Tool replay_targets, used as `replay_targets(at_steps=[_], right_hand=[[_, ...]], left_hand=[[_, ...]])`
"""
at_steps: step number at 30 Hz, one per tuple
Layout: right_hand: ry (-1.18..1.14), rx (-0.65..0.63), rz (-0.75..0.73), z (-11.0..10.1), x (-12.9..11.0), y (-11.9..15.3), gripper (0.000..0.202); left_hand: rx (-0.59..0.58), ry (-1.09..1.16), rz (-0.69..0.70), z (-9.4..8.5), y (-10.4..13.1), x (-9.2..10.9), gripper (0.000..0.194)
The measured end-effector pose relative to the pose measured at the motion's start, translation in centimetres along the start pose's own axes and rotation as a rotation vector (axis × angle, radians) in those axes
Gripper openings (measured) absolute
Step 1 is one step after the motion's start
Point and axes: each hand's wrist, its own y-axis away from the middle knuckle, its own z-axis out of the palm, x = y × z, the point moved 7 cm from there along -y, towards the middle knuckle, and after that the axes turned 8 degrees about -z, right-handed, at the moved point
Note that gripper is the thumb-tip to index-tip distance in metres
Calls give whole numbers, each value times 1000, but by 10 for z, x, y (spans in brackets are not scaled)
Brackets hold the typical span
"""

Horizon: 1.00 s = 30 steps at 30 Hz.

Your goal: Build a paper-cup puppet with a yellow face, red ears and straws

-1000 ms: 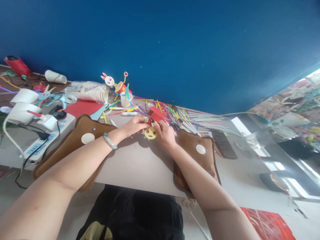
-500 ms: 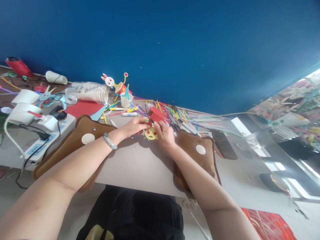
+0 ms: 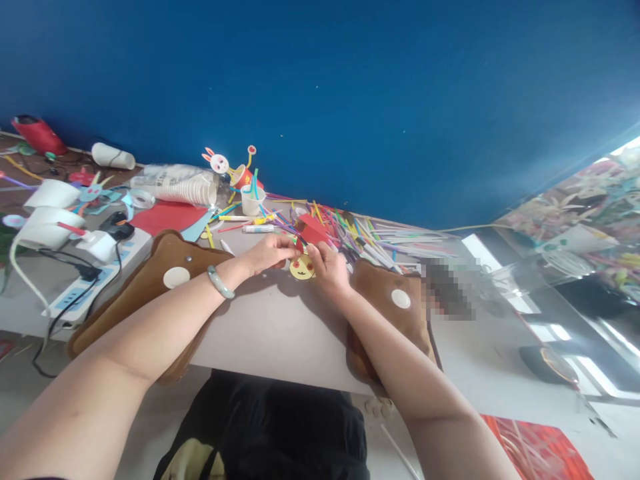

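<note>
Hands barely shift from a second ago: the left hand (image 3: pixel 270 252) and right hand (image 3: pixel 327 267) stay pinched together on a red paper piece (image 3: pixel 311 233) above the yellow paper face (image 3: pixel 302 267), near the table's (image 3: pixel 270 327) far edge beside the straws (image 3: pixel 380 240). The fine joining work looks unfinished. A brown pad (image 3: pixel 150 287) lies under the left forearm.

— What am I seeing on the arms?
— Both forearms are showing bare, no sleeves. The left hand (image 3: pixel 267 252) is wearing a pale green bangle (image 3: pixel 220 282) at the wrist; the right hand (image 3: pixel 327 268) is wearing nothing. I'm seeing dark clothing (image 3: pixel 270 427) below.
</note>
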Motion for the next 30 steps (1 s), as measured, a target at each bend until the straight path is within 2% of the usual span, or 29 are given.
replay_targets(at_steps=[7, 13, 21, 25, 30], right_hand=[[-11, 2, -5, 0, -1, 0, 47], [-26, 6, 0, -1, 0, 0, 48], [-128, 161, 98, -12, 12, -3, 55], [-111, 143, 77, -11, 8, -2, 54], [-29, 59, 16, -5, 3, -1, 50]], left_hand=[[-27, 1, 7, 0, -1, -1, 18], [6, -32, 4, -1, 1, 1, 21], [100, -28, -17, -11, -3, -4, 22], [103, -29, 2, -13, -5, -5, 28], [56, -28, -3, -8, -3, -4, 23]])
